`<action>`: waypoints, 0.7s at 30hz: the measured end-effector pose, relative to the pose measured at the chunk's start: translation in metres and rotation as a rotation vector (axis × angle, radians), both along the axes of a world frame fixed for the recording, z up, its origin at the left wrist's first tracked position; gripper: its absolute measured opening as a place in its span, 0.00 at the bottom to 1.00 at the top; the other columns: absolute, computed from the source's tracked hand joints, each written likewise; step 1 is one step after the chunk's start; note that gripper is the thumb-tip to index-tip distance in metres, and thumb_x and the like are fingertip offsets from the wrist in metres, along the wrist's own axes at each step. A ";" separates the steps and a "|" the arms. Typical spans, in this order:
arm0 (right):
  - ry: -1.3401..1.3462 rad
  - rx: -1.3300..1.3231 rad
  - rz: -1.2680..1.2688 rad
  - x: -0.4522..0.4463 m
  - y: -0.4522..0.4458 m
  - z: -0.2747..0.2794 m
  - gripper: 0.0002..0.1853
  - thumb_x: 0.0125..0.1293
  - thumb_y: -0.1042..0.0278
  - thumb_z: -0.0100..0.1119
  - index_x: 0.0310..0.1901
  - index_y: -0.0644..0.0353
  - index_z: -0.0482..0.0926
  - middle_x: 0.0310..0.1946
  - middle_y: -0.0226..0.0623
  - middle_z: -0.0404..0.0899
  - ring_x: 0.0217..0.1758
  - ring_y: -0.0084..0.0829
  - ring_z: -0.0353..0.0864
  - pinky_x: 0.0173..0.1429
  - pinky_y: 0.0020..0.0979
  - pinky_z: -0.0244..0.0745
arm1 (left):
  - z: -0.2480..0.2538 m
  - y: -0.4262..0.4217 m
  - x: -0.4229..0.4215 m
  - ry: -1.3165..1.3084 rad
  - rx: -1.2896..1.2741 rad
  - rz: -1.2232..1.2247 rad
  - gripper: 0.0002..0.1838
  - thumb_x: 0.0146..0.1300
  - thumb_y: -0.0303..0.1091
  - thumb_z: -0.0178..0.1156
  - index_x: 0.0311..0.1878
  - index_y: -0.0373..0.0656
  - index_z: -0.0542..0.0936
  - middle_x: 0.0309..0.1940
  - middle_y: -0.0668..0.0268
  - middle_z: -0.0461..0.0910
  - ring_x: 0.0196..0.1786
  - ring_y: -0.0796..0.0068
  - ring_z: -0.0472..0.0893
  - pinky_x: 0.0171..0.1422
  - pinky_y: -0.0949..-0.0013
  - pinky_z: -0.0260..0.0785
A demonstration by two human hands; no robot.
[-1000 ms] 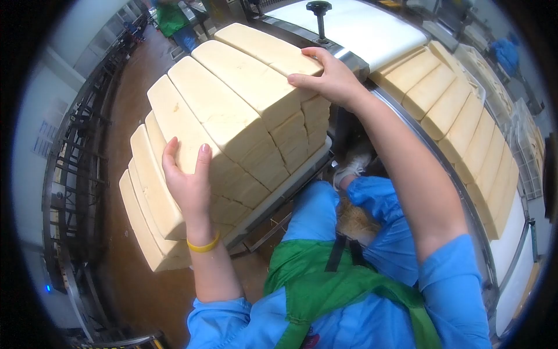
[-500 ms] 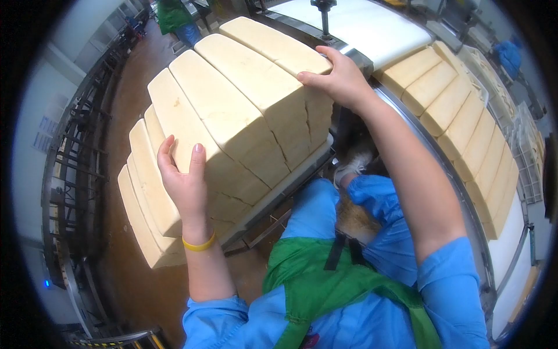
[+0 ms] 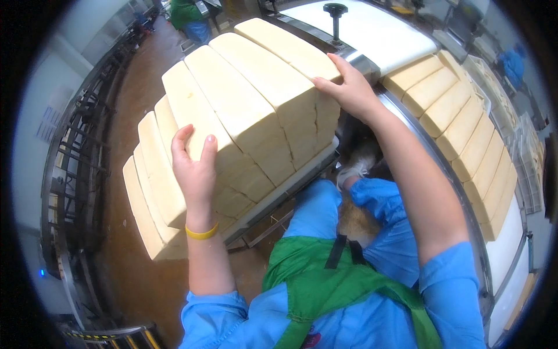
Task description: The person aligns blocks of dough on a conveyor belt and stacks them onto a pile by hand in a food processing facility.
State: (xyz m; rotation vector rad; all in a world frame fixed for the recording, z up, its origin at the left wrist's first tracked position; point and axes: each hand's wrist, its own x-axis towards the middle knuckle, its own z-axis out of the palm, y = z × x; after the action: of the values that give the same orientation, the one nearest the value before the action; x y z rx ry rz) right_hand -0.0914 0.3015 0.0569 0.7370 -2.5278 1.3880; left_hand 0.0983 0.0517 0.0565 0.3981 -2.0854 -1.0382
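Observation:
A stack of long, cream-coloured blocks (image 3: 244, 87) stands in front of me in a row, on a pale board (image 3: 290, 189). Cracks and seams run down the near faces. My left hand (image 3: 195, 171) grips the near edge of a block toward the left of the stack, fingers over the top and thumb apart. Above the elbow of the other arm, at the stack's right end, my right hand (image 3: 351, 87) clasps the corner of the end block, its thumb on the near side. The undersides of the blocks are hidden.
More cream blocks (image 3: 459, 122) lie in a row on the white conveyor belt (image 3: 354, 29) curving along my right. A black knob (image 3: 335, 9) stands on its frame. Metal racks (image 3: 64, 180) line the left wall. Another person (image 3: 189, 20) stands at the far end.
The block stack and both hands sit slightly farther right in view. Each hand keeps the same hold on the blocks.

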 end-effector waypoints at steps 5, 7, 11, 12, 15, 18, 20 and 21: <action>-0.077 -0.051 -0.002 0.009 -0.003 0.002 0.46 0.59 0.41 0.60 0.70 0.65 0.58 0.65 0.55 0.66 0.67 0.45 0.69 0.68 0.39 0.65 | 0.005 0.010 -0.007 -0.017 -0.044 0.035 0.26 0.61 0.37 0.62 0.58 0.31 0.70 0.57 0.49 0.72 0.64 0.56 0.70 0.70 0.58 0.60; -0.076 -0.013 -0.018 0.005 -0.003 0.002 0.46 0.59 0.40 0.59 0.70 0.64 0.58 0.65 0.56 0.66 0.67 0.44 0.68 0.69 0.40 0.64 | 0.001 0.009 -0.009 -0.009 -0.046 0.042 0.26 0.60 0.36 0.63 0.58 0.31 0.69 0.57 0.49 0.72 0.64 0.56 0.70 0.70 0.58 0.61; -0.090 0.002 -0.062 0.003 -0.009 0.001 0.46 0.58 0.40 0.60 0.71 0.62 0.58 0.66 0.56 0.65 0.68 0.44 0.67 0.69 0.39 0.64 | -0.009 0.006 -0.015 0.039 -0.085 0.048 0.26 0.59 0.37 0.64 0.56 0.32 0.70 0.54 0.50 0.73 0.60 0.55 0.72 0.67 0.57 0.63; -0.110 -0.002 -0.080 0.007 -0.010 0.004 0.46 0.58 0.40 0.61 0.71 0.62 0.59 0.66 0.56 0.65 0.68 0.44 0.67 0.69 0.39 0.63 | -0.009 0.006 -0.014 0.039 -0.089 0.045 0.26 0.59 0.37 0.64 0.56 0.31 0.70 0.53 0.50 0.73 0.60 0.55 0.73 0.66 0.58 0.64; -0.133 -0.064 -0.042 0.009 -0.002 0.006 0.45 0.58 0.41 0.62 0.71 0.61 0.59 0.66 0.54 0.66 0.67 0.43 0.68 0.68 0.39 0.63 | -0.004 0.011 -0.007 0.064 -0.099 0.011 0.26 0.59 0.37 0.64 0.55 0.31 0.70 0.52 0.49 0.73 0.59 0.54 0.73 0.66 0.58 0.64; -0.140 -0.074 -0.042 0.014 -0.002 0.008 0.46 0.59 0.41 0.62 0.71 0.61 0.58 0.65 0.55 0.65 0.68 0.42 0.67 0.68 0.38 0.63 | -0.005 0.012 -0.006 0.084 -0.069 -0.015 0.26 0.58 0.36 0.65 0.55 0.30 0.70 0.52 0.48 0.72 0.58 0.53 0.73 0.65 0.59 0.64; -0.150 -0.102 -0.021 0.013 -0.003 0.005 0.46 0.59 0.40 0.61 0.71 0.62 0.58 0.65 0.55 0.65 0.68 0.42 0.66 0.68 0.38 0.63 | -0.007 0.011 -0.006 0.100 -0.052 0.006 0.26 0.57 0.35 0.65 0.55 0.32 0.70 0.54 0.48 0.72 0.60 0.52 0.72 0.66 0.57 0.63; -0.153 -0.116 -0.003 0.015 0.000 0.004 0.46 0.61 0.40 0.61 0.71 0.62 0.57 0.65 0.56 0.65 0.68 0.43 0.66 0.68 0.37 0.63 | -0.009 0.013 -0.005 0.108 -0.045 0.013 0.26 0.57 0.35 0.65 0.55 0.32 0.70 0.55 0.49 0.72 0.61 0.51 0.72 0.67 0.56 0.63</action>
State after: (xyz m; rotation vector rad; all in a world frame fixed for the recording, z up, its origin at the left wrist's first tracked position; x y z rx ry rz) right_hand -0.0767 0.3011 0.0611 0.6280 -2.5308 1.6323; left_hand 0.0937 0.0642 0.0479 0.3258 -2.0036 -0.9819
